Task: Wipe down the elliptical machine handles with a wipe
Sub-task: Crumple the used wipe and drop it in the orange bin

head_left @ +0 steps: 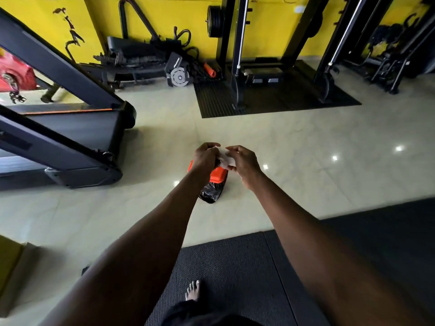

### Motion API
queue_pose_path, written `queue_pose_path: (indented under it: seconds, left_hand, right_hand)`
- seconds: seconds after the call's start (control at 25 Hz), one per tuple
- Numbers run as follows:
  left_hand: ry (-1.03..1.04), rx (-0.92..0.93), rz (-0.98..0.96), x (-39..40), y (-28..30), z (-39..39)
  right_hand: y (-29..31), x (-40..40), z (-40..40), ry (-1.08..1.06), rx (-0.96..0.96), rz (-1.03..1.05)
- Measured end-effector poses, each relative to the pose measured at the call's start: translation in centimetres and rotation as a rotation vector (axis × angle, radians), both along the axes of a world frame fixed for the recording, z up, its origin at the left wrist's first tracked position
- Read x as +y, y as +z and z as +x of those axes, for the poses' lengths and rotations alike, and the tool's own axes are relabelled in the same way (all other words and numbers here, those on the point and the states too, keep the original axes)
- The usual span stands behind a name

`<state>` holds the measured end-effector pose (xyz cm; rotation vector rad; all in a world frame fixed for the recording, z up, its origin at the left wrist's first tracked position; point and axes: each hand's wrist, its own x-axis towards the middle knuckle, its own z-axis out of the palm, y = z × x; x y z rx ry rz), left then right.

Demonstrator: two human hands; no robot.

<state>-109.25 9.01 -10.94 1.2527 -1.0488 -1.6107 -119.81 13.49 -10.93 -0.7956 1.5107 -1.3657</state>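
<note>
Nearest my camera: a bare foot (193,290) on the black rubber mat (235,274). Then, largest first, I log the following.

Pale glossy tile floor (282,147), running up to a yellow wall (266,27).

Treadmill (70,147), dark frame with an orange stripe, at far left.

Cable rack (240,55) on a ribbed dark mat, against the wall.

Orange bin with a black bag liner (215,182), on the floor directly below my hands, partly hidden by them.

Left hand (205,158), fingers curled round one end of the wipe.

Right hand (244,164), thumb and fingers pinching the other end.

White wipe (225,158), crumpled, held between both hands above the bin. I cannot pick out any elliptical handles from here.
</note>
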Motion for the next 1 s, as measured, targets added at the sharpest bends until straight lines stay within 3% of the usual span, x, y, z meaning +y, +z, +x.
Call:
queue_pose_path:
  seconds: [0.16,0.48,0.76,1.0]
  left_hand:
    - [-0.019,0.077,0.059,-10.0,0.2,-1.6]
    - [-0.012,-0.006,0.047,-24.2,-1.6,-5.2]
    - [0.037,-0.006,0.012,-33.8,-0.7,-9.3]
    - [-0.006,0.014,0.034,-40.6,-2.1,-8.8]
  right_hand:
    - [0.7,-9.6,-1.5,-0.06,0.068,0.004]
    - [-2.0,-24.6,-5.1,0.011,0.014,0.063]
    - [-1.3,-34.3,-9.5,0.066,0.057,0.052]
    - [-2.0,-40.4,-8.6,0.03,0.046,0.079]
